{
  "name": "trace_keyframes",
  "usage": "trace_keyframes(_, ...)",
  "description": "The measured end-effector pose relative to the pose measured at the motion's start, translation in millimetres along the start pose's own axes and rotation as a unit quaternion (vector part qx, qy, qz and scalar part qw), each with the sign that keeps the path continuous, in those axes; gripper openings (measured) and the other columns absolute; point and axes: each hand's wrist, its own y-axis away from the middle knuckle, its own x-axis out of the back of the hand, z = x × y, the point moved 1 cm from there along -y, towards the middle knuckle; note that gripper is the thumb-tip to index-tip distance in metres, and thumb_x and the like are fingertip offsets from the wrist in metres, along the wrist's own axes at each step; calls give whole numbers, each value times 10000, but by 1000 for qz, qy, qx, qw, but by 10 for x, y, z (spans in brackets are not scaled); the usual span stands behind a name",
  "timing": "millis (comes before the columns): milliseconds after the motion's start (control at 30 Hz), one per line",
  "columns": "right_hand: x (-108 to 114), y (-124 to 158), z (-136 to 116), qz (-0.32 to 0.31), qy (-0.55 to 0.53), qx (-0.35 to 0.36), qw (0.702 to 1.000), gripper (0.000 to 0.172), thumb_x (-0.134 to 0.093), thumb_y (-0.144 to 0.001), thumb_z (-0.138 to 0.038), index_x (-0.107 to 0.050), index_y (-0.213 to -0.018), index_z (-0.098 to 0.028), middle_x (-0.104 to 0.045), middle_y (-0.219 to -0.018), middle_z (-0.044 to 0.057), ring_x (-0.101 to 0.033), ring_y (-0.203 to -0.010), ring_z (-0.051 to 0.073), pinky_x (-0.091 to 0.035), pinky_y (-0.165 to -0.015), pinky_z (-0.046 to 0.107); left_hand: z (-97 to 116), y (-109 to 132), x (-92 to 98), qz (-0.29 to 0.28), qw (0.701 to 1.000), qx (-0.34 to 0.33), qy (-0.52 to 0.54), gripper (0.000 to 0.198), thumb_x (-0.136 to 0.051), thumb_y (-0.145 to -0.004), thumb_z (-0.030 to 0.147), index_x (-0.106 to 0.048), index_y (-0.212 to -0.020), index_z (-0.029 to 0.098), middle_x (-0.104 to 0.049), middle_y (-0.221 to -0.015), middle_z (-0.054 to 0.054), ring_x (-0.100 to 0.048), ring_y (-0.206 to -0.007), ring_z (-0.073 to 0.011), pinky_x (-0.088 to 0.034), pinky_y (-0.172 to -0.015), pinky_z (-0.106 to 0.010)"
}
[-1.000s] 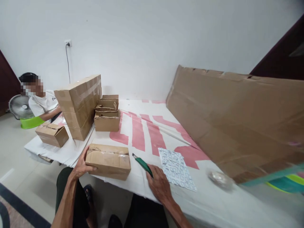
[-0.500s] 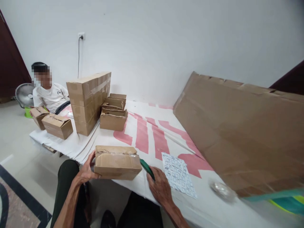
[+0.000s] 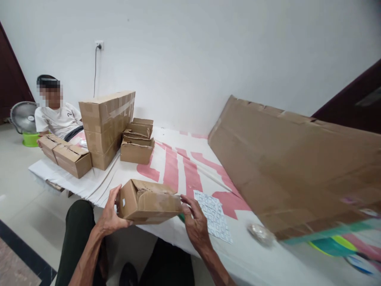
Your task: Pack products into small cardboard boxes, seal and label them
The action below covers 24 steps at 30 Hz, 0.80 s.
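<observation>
A small cardboard box [image 3: 159,204] is held at the table's front edge, turned so that its left end with a small white mark shows. Its top flaps look rough and torn along the seam. My left hand [image 3: 110,216] grips the box's left end, thumb below and fingers behind. At the right end, my right hand [image 3: 196,222] has its fingers and thumb against the cardboard. A bit of a green tool [image 3: 181,217] shows between the box and my right hand; most of it is hidden. A sheet of printed labels [image 3: 212,214] lies beside my right hand.
Taped boxes [image 3: 104,127] stand stacked at the left, with opened boxes [image 3: 137,153] beside them. Two boxes [image 3: 70,157] lie near a seated person [image 3: 59,119]. A large cardboard panel [image 3: 297,167] leans at the right; a clear tape roll [image 3: 262,233] lies before it.
The box has turned, showing its left end. My right hand has moved from gripping the green tool to the box's right end. The seated person's nearest box now abuts its neighbour.
</observation>
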Motion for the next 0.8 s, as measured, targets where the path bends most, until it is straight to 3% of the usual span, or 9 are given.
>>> trace_keyframes(100,-15,1,-147,-24,-41,-31,998,408,-544,-1009,-505,-718,-1246,-222,-726,-1282,129,-678,-1167,283,-592,-947,442,120,-20,-52,11,1000,2,-13,1218,-942,-576,251,-321,-1623,302,-379,-1605,-151,-420,-1480,-391,-450,-1170,-538)
trace_keyframes(233,-23,15,-100,-38,-52,-59,996,440,-576,-984,-539,-720,-1248,-218,-722,-1300,128,-672,-1192,291,-593,-955,447,244,-38,-102,22,999,-16,-26,1102,-950,-569,251,-429,-1539,274,-454,-1545,-146,-484,-1420,-390,-490,-1125,-526)
trace_keyframes(367,55,-82,-204,-18,-23,-28,999,428,-553,-995,-530,-722,-1212,-201,-730,-1230,137,-687,-1126,297,-602,-918,476,300,-62,-132,37,998,-40,-28,989,-951,-575,259,-499,-1455,259,-485,-1500,-145,-507,-1392,-386,-506,-1104,-520)
trace_keyframes(500,218,-249,-859,33,39,138,989,271,-607,-1014,-395,-716,-1202,-232,-723,-1177,112,-668,-1109,294,-566,-969,521,385,-106,-191,37,996,-60,-54,985,-959,-581,286,-512,-1459,253,-501,-1475,-156,-499,-1393,-401,-470,-1141,-559)
trace_keyframes(567,244,-331,-1291,-29,45,256,965,213,-634,-1012,-269,-712,-1210,-264,-721,-1161,88,-661,-1099,275,-558,-963,497,448,-135,-243,34,994,-74,-72,993,-960,-584,289,-516,-1471,247,-504,-1472,-159,-484,-1404,-409,-439,-1173,-575)
trace_keyframes(667,148,-440,-1764,-163,62,397,901,159,-621,-1007,-179,-729,-1098,-252,-724,-1067,64,-642,-1023,250,-564,-902,446,528,-173,-330,39,990,-98,-92,990,-945,-600,244,-500,-1484,238,-489,-1484,-166,-467,-1417,-409,-414,-1199,-585)
trace_keyframes(800,-129,-552,-1874,-274,183,447,832,90,-656,-987,-197,-734,-948,-219,-709,-1010,75,-598,-997,253,-539,-861,417,561,-198,-409,43,986,-120,-105,996,-928,-598,184,-465,-1479,231,-476,-1479,-170,-472,-1402,-409,-427,-1182,-612)
